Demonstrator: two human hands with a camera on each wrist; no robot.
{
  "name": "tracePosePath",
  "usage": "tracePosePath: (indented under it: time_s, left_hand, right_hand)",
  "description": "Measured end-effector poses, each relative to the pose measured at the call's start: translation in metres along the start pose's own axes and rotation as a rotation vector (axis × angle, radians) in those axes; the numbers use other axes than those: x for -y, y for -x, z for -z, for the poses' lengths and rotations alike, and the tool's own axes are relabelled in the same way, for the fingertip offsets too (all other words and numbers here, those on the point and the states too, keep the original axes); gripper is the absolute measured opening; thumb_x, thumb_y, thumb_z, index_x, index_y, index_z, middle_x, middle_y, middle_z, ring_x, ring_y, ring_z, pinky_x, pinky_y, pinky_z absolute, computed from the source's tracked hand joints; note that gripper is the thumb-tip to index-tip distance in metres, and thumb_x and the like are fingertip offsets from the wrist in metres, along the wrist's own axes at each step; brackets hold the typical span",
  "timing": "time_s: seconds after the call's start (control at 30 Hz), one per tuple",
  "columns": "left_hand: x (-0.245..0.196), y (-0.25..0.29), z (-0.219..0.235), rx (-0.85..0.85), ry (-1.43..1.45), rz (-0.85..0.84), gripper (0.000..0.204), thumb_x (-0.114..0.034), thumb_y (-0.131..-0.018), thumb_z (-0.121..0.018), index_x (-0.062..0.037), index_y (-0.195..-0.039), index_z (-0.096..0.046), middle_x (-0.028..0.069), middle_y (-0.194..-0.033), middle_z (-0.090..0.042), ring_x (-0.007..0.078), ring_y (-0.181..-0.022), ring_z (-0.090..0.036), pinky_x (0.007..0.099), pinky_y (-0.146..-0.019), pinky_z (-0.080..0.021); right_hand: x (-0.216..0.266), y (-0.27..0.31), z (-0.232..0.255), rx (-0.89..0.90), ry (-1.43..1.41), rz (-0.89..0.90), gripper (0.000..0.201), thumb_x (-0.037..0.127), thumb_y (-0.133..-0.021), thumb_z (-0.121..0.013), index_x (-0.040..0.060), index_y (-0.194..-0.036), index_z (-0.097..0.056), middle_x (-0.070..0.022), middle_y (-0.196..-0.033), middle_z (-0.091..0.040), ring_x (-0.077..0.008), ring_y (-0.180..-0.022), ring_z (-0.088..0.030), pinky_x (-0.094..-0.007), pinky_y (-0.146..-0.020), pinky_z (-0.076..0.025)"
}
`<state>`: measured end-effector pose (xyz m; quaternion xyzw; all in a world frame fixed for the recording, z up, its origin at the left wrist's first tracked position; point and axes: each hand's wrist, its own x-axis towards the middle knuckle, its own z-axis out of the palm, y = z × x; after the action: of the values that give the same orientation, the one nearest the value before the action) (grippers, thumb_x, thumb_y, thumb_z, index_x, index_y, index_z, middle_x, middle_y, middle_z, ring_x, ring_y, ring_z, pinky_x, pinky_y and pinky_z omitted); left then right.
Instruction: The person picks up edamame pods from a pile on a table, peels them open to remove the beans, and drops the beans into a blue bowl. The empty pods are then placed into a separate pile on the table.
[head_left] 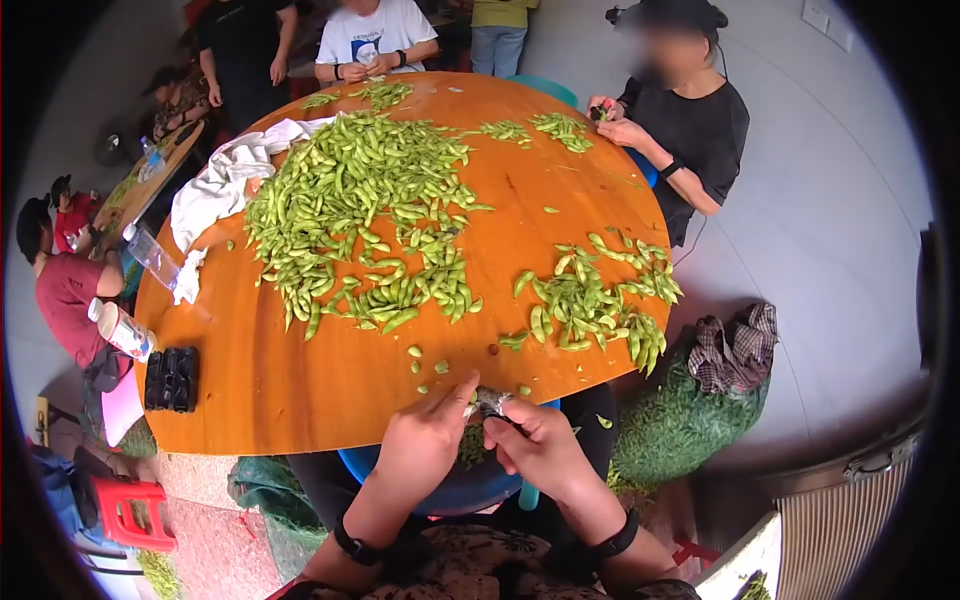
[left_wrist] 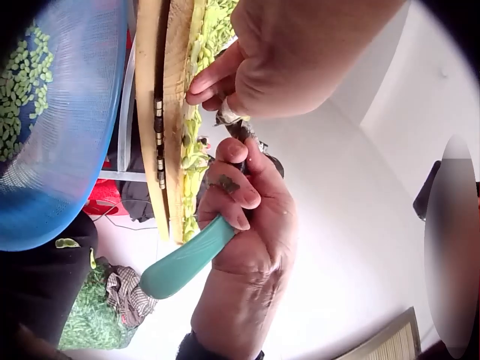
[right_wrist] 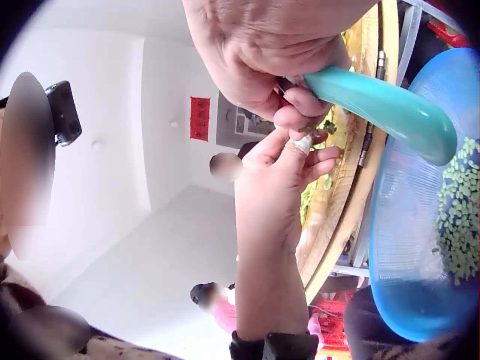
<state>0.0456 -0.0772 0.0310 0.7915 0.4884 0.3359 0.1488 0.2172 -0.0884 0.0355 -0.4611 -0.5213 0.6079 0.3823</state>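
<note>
In the head view my left hand [head_left: 425, 440] and right hand [head_left: 545, 452] meet at the fingertips over the table's near edge. A green soybean pod [head_left: 470, 409] is pinched in the left fingers, mostly hidden; white wrapping [right_wrist: 303, 144] covers the left thumb tip. My right hand grips a tool by its smooth teal handle [left_wrist: 187, 259], which sticks out below the little finger; its working end is hidden among the fingers. Dark material [left_wrist: 241, 129] shows between the two hands. Under them stands a blue basin [right_wrist: 386, 262] with shelled green beans [right_wrist: 459, 214].
A large heap of pods [head_left: 350, 190] and a smaller pile [head_left: 590, 300] lie on the round wooden table [head_left: 240, 370]. At left are a plastic bottle [head_left: 150, 255], a white cloth [head_left: 215, 190] and a black object [head_left: 172, 379]. A green mesh sack [head_left: 690, 420] stands at right; people sit around.
</note>
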Motion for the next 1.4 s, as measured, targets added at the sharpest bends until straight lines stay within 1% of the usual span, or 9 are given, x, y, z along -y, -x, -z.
tracePosePath:
  time_s: [0.3,0.47,0.63,0.77,0.93,1.07,1.17,1.27,1.4]
  left_hand:
    - [0.001,0.003,-0.002,-0.010,0.043,0.000,0.047,0.006,-0.079,-0.061,-0.0041,-0.124,-0.059,0.0178,-0.102,-0.067,0.0330,-0.082,-0.067,0.0371,-0.072,-0.054]
    - [0.011,0.006,-0.002,0.074,0.154,0.078,0.045,0.006,-0.084,-0.057,-0.0073,-0.126,-0.060,0.0177,-0.097,-0.068,0.0290,-0.080,-0.069,0.0326,-0.073,-0.054]
    - [0.022,0.009,-0.009,0.096,0.761,0.255,0.041,0.007,-0.089,-0.050,-0.0061,-0.127,-0.060,0.0117,-0.097,-0.072,0.0176,-0.083,-0.071,0.0283,-0.077,-0.056]
    - [0.024,0.007,-0.012,0.106,1.098,0.394,0.035,0.004,-0.094,-0.045,-0.0018,-0.125,-0.060,0.0129,-0.098,-0.070,0.0204,-0.085,-0.070,0.0309,-0.080,-0.057]
    - [0.017,0.002,-0.007,-0.152,1.290,0.568,0.024,-0.005,-0.098,-0.042,0.0013,-0.116,-0.057,0.0176,-0.104,-0.067,0.0271,-0.087,-0.071,0.0363,-0.081,-0.058]
    - [0.034,0.002,-0.005,-0.335,1.283,0.530,0.022,-0.012,-0.100,-0.044,0.0003,-0.114,-0.057,0.0147,-0.097,-0.066,0.0236,-0.081,-0.069,0.0341,-0.073,-0.059]
    - [0.023,0.002,-0.005,-0.149,1.196,0.476,0.023,-0.009,-0.099,-0.048,0.0003,-0.119,-0.052,0.0117,-0.097,-0.064,0.0194,-0.078,-0.067,0.0298,-0.067,-0.057]
    - [0.010,0.006,-0.022,0.034,0.963,0.443,0.026,-0.003,-0.096,-0.053,-0.0016,-0.121,-0.046,0.0071,-0.094,-0.061,0.0109,-0.071,-0.061,0.0242,-0.058,-0.051]
    - [0.008,0.007,-0.022,0.009,0.992,0.464,0.020,0.001,-0.093,-0.051,-0.0025,-0.113,-0.047,0.0048,-0.088,-0.062,0.0084,-0.067,-0.058,0.0226,-0.057,-0.048]
  right_hand:
    - [-0.010,0.000,-0.002,-0.033,-0.040,0.082,0.006,0.007,-0.096,-0.055,0.0051,-0.094,-0.060,0.0025,-0.069,-0.054,-0.0031,-0.055,-0.048,-0.0196,-0.048,-0.039]
    - [-0.008,-0.006,0.002,0.033,-0.239,-0.057,0.011,0.009,-0.097,-0.053,0.0066,-0.100,-0.064,0.0051,-0.070,-0.052,-0.0016,-0.053,-0.042,-0.0175,-0.048,-0.035]
    - [-0.003,-0.007,0.010,0.060,-0.305,-0.164,0.015,0.010,-0.097,-0.054,0.0070,-0.107,-0.064,0.0032,-0.071,-0.054,-0.0024,-0.051,-0.043,-0.0174,-0.044,-0.032]
    - [-0.003,-0.013,0.018,0.111,-0.393,-0.223,0.017,0.010,-0.096,-0.055,0.0054,-0.111,-0.063,0.0006,-0.072,-0.056,-0.0034,-0.048,-0.043,-0.0178,-0.040,-0.030]
    - [-0.001,-0.012,0.025,-0.001,-0.417,-0.204,0.019,0.009,-0.096,-0.056,0.0049,-0.113,-0.062,-0.0002,-0.072,-0.057,-0.0037,-0.047,-0.042,-0.0180,-0.039,-0.029]
    - [-0.003,-0.008,0.025,-0.117,-0.356,-0.103,0.020,0.007,-0.096,-0.055,0.0053,-0.114,-0.062,0.0018,-0.072,-0.056,-0.0036,-0.050,-0.044,-0.0180,-0.043,-0.032]
    - [-0.009,-0.009,0.012,-0.224,-0.039,0.120,0.022,0.001,-0.093,-0.055,0.0026,-0.114,-0.063,0.0052,-0.075,-0.056,-0.0016,-0.067,-0.048,-0.0185,-0.059,-0.040]
    - [-0.008,-0.006,0.000,-0.152,-0.043,0.160,0.018,0.005,-0.094,-0.056,0.0031,-0.110,-0.064,0.0045,-0.075,-0.056,-0.0013,-0.061,-0.048,-0.0180,-0.054,-0.039]
    - [0.006,-0.004,0.014,-0.004,-0.344,-0.080,0.015,0.011,-0.095,-0.057,0.0044,-0.107,-0.064,0.0026,-0.074,-0.057,-0.0027,-0.053,-0.046,-0.0185,-0.045,-0.034]
